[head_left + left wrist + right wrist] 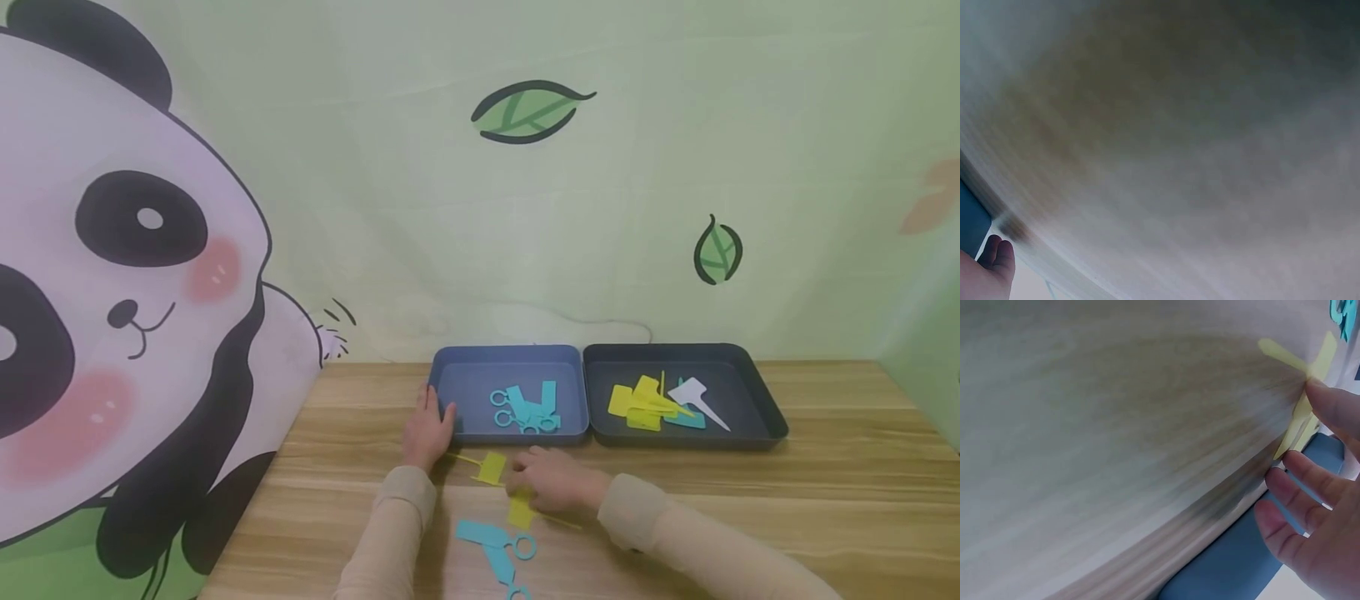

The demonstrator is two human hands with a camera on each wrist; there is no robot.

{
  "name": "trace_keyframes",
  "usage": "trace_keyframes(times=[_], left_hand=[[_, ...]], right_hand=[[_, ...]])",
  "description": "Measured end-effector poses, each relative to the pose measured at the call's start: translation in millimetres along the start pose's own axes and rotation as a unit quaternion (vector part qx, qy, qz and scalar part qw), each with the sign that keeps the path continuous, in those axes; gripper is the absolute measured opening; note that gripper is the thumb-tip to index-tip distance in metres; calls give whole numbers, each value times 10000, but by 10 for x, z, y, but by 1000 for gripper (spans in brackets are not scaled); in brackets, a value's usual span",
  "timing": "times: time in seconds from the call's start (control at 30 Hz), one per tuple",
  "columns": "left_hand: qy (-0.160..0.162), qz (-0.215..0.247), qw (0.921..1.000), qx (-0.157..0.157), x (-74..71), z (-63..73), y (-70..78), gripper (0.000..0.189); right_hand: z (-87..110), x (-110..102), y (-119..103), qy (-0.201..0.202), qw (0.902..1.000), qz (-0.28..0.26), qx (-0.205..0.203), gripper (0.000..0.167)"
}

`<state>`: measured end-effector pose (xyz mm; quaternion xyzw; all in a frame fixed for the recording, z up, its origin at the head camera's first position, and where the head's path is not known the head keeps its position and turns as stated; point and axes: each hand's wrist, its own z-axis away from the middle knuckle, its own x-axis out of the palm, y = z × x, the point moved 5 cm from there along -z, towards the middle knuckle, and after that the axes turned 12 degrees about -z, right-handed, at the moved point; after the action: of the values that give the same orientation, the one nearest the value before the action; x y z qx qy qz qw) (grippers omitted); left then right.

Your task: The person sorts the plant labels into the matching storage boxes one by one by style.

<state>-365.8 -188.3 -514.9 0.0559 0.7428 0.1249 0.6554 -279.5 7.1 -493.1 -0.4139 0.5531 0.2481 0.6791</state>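
My left hand [427, 429] rests at the left side of the blue tray [480, 354], its fingers along the outer wall. In the left wrist view only a few fingertips [999, 256] show beside that tray. My right hand [555, 479] is low over the table in front of the tray, at flat yellow T-shaped plant labels. One yellow label [1304, 415] lies between the thumb and the spread fingers in the right wrist view, the thumb tip right at it. Another yellow label [491, 468] lies to the hand's left, and a third [520, 510] is partly under it.
Teal tags [491, 542] with ring ends lie nearer on the wooden table [840, 483]. Several similar teal tags [528, 410] are in the blue tray. The dark tray [750, 392] beside it holds yellow labels [645, 404], a white label [693, 396] and a teal piece [688, 421].
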Motion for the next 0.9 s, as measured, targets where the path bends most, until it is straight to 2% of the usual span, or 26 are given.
trace_keyframes(times=[0.2, 0.53, 0.8, 0.9], left_hand=[[-27, 23, 10000, -24, 1, -1, 4, 63], [37, 76, 10000, -28, 15, -18, -5, 63], [47, 103, 9999, -31, 9, -13, 0, 63], [36, 108, 9999, -34, 3, -10, 3, 63]], right_hand=[[-1, 11, 16, -79, 9996, -232, 125, 30], [-45, 66, 76, -140, 9991, -205, 349, 15], [6, 34, 90, 142, 9984, -494, 225, 14], [51, 12, 80, 89, 9978, -600, 264, 23]])
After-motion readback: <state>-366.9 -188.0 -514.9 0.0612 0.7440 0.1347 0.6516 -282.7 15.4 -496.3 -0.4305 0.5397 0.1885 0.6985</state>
